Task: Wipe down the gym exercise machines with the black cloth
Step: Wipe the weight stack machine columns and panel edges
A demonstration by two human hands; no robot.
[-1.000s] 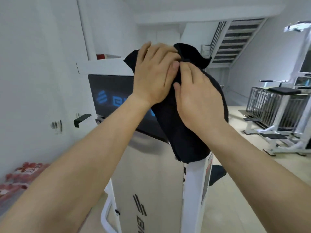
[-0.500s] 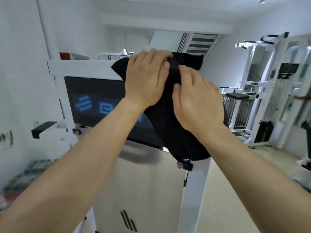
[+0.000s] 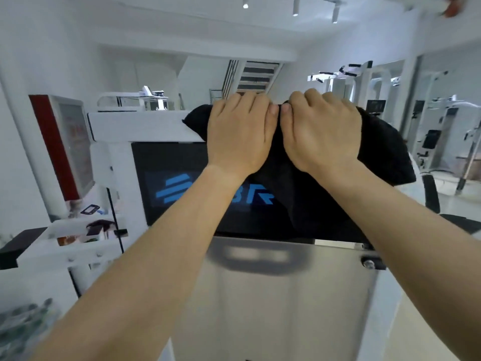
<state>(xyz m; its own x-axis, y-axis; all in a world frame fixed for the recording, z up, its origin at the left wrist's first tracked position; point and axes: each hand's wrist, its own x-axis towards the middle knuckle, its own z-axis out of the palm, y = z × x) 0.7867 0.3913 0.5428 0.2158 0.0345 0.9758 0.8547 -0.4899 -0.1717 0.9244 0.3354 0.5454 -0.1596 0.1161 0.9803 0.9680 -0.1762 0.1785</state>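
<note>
A black cloth (image 3: 382,155) is draped over the top bar of a white exercise machine (image 3: 140,126) and hangs down over its dark panel (image 3: 166,162) with blue lettering. My left hand (image 3: 239,134) and my right hand (image 3: 322,136) sit side by side on the cloth at the top edge. Both hands curl their fingers over the bar and grip the cloth. The thumbs nearly touch. Below the panel is the machine's pale grey cover (image 3: 273,295).
A red and white box (image 3: 62,144) and a small shelf with clutter (image 3: 86,227) stand to the left against the wall. More white gym machines (image 3: 442,131) fill the right side. A staircase (image 3: 255,74) rises behind.
My head has turned to face the machine squarely. Both hands have spread apart from an overlapping hold and slid to the top edge, flattening the cloth over the bar.
</note>
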